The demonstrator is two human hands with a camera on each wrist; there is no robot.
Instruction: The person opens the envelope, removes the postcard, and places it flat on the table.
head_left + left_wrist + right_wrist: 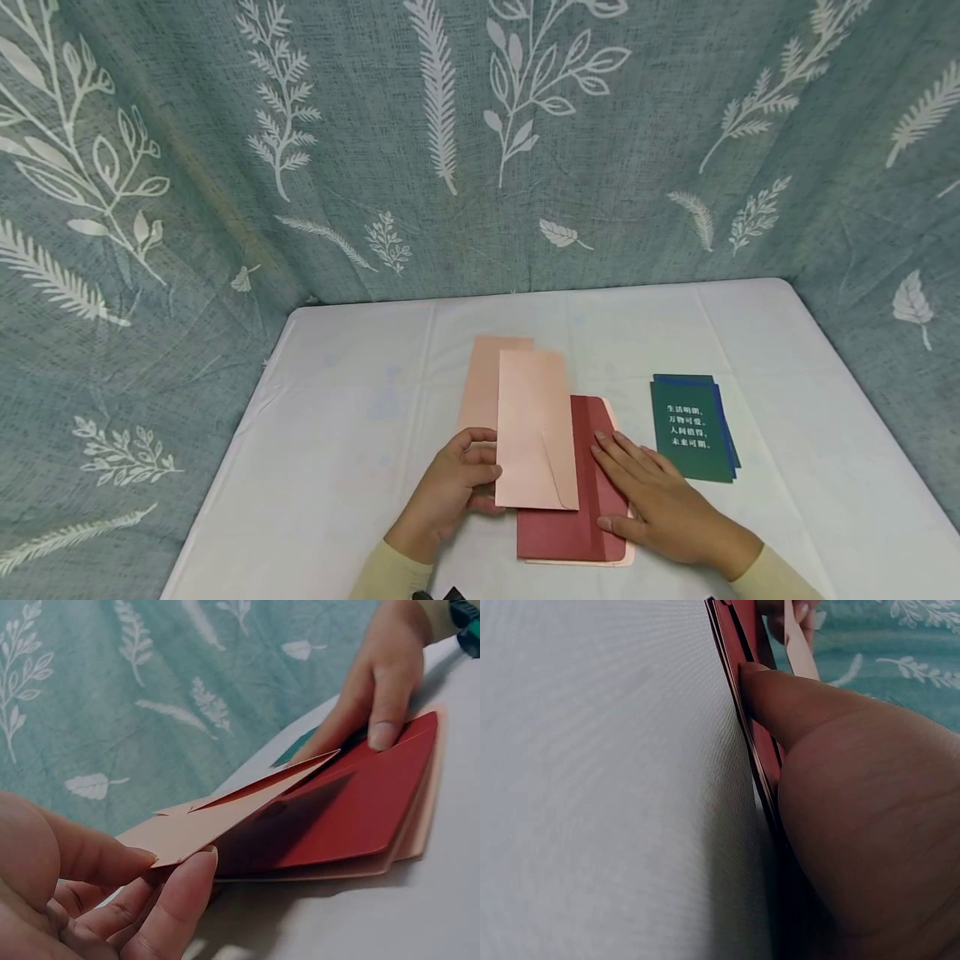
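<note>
My left hand [457,483] pinches a pale pink envelope [534,417] by its left edge, thumb above and fingers below. In the left wrist view this envelope [187,832] is tilted above a dark red envelope [337,817], its open side showing red inside. My right hand [660,504] lies with straight fingers on the right part of the red envelope [555,537], pressing it down. Pink edges of another envelope [420,825] stick out under the red one. In the right wrist view, the thumb [780,694] rests on the red paper.
Behind the held envelope another pink envelope [480,375] lies on the white table [337,442]. To the right is a small stack of green and blue cards [690,429] with white writing. A patterned teal curtain [450,208] hangs behind and beside the table.
</note>
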